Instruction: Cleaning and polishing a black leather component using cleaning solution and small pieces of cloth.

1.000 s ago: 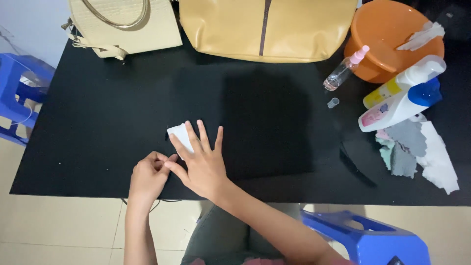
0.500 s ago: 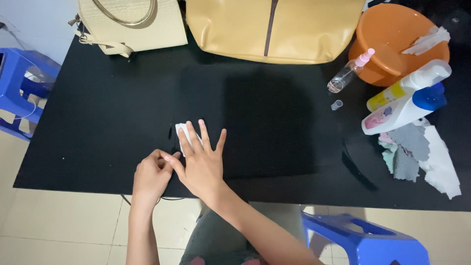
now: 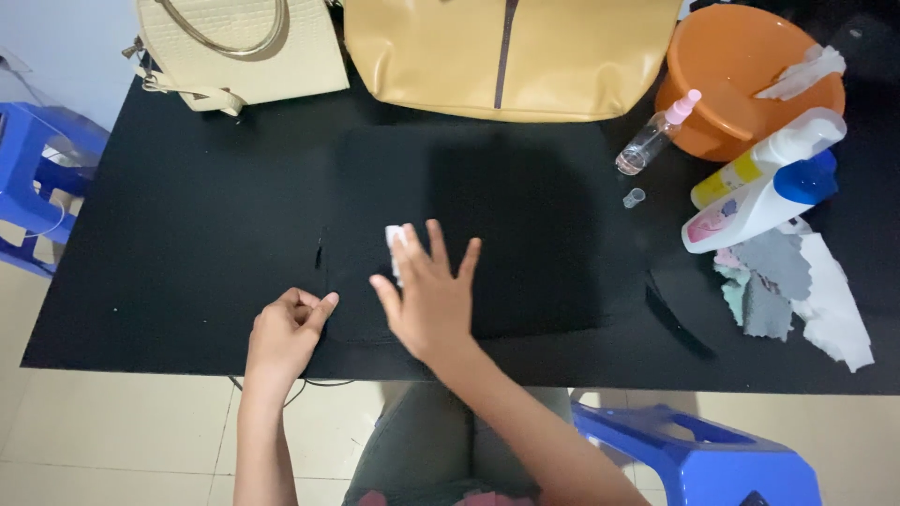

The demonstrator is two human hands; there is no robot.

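A small white wipe (image 3: 395, 245) lies on a flat black item (image 3: 459, 234) near the middle of the black table (image 3: 187, 234). The wipe appears thin, soft and light; it is best taken by a free edge. The right hand (image 3: 431, 300) rests on it, fingers spread and pressed flat. The left hand (image 3: 284, 333) sits loosely curled at the black item's near left edge; whether it pinches that edge cannot be told. Two handbags lie far, bottles and cloths right.
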